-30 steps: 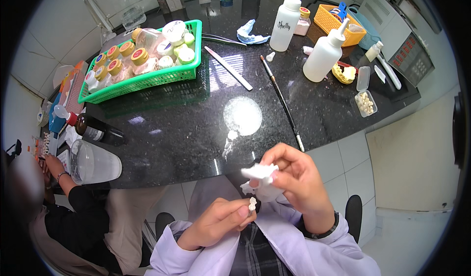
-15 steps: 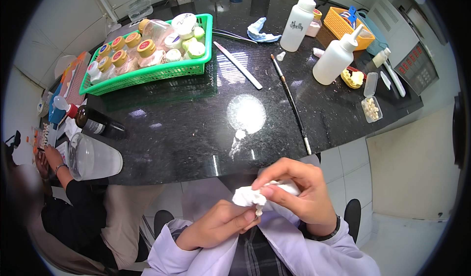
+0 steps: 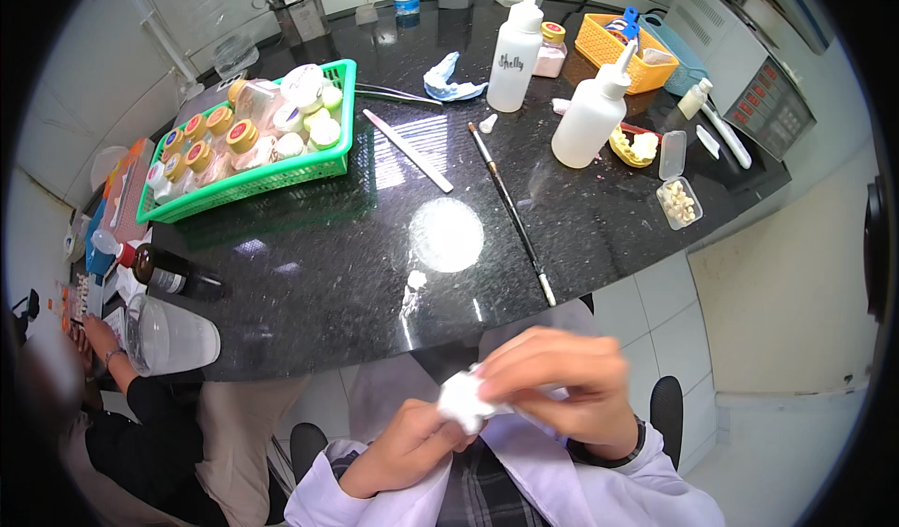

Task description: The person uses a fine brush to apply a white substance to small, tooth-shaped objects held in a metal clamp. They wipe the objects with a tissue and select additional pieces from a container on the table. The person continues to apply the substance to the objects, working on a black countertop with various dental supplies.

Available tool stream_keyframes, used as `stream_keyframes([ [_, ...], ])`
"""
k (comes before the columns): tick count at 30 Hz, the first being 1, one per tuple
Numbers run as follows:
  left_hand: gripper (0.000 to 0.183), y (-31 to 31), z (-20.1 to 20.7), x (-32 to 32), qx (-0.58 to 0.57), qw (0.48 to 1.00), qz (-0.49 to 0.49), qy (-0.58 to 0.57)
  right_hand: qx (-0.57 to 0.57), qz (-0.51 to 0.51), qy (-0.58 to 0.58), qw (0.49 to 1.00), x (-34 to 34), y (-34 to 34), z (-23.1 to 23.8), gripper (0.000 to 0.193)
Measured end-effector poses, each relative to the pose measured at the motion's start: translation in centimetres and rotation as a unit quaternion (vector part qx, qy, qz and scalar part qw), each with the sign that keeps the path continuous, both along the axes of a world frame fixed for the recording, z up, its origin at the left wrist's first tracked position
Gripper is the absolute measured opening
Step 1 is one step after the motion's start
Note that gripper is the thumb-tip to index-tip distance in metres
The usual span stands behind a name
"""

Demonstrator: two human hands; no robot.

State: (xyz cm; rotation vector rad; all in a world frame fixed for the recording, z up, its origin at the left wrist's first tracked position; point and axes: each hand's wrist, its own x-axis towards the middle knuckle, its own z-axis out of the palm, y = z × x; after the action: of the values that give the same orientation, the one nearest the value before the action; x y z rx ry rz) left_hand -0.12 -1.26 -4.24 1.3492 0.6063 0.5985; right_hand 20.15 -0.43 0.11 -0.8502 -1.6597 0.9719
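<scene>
Both hands meet over my lap, just off the near edge of the black counter. My right hand [image 3: 571, 387], smeared by motion, pinches a crumpled white tissue [image 3: 464, 402]. Beneath it, my left hand [image 3: 405, 446] is closed with its fingertips against the tissue's lower side; whatever they hold is hidden by the tissue. On the counter ahead lie a thin brush [image 3: 510, 207] with a dark handle and a pale flat file-like stick [image 3: 408, 151]. A small white smear of powder or paste [image 3: 415, 284] marks the surface.
At left stand a green basket [image 3: 253, 186] of jars, a dark bottle [image 3: 173, 272] and a clear cup [image 3: 178, 335]. At right are two squeeze bottles [image 3: 513, 59], a dental model [image 3: 634, 147] and a small box of teeth [image 3: 679, 204]. A co-worker [image 3: 140, 424] sits at left.
The tissue now covers the small off-white piece that showed by my left fingertips. My right hand has shifted slightly and blurred. The whole view has turned a little, moving the counter things leftward.
</scene>
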Motion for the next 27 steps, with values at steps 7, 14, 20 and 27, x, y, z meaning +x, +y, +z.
stream_keyframes([
  [7,0.026,-0.8,2.3,0.9,-0.102,0.988,0.113,0.009,0.202,-0.375,-0.222,0.877,4.4,5.3,1.3,0.024],
  [14,0.021,-1.0,2.2,0.8,-0.026,0.980,0.183,0.076,0.113,-0.245,-0.162,0.949,0.5,1.3,0.6,0.026],
  [20,0.018,-1.5,1.2,1.5,0.065,0.968,0.187,0.154,0.026,-0.067,-0.146,0.987,-2.2,-0.8,-2.0,0.024],
  [27,0.016,-0.1,1.7,0.7,0.331,0.902,0.137,0.241,0.082,-0.155,-0.093,0.980,-1.3,-1.1,-1.0,0.020],
])
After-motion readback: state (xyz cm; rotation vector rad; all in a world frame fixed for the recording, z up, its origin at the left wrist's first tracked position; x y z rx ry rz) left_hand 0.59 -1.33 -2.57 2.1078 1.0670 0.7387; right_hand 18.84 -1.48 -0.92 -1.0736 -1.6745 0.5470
